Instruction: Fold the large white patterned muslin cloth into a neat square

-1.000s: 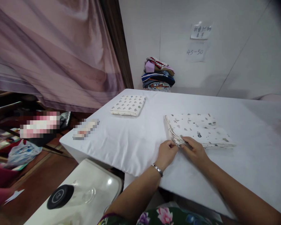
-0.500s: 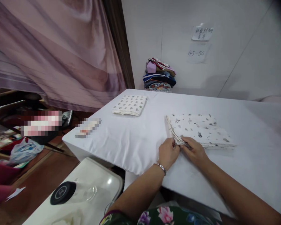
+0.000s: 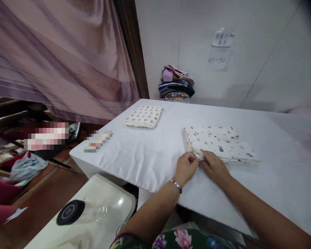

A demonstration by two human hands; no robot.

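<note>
A white cloth with small grey prints (image 3: 217, 141) lies folded in layers on the white-covered table (image 3: 155, 162). Its near left corner is pinched by my left hand (image 3: 187, 167), which wears a silver bracelet (image 3: 176, 185) at the wrist. Close beside it, my right hand (image 3: 214, 166) grips the same corner, thumb and fingers around the layered edge. The fingertips of both hands nearly meet there, and the cloth between them is partly hidden. Farther back on the left rests a second folded cloth (image 3: 144, 116) with a grey and green pattern, apart from both hands.
A blurred-out flat item (image 3: 97, 141) lies near the table's left edge. Beside the table, a white stand (image 3: 101, 193) carries a round black object (image 3: 70, 212). Folded clothes (image 3: 176, 83) are stacked by the wall beyond the far edge. A pink curtain (image 3: 75, 52) hangs at left.
Both hands stay at the cloth's corner with only tiny shifts of the fingers. The folded cloths have not moved.
</note>
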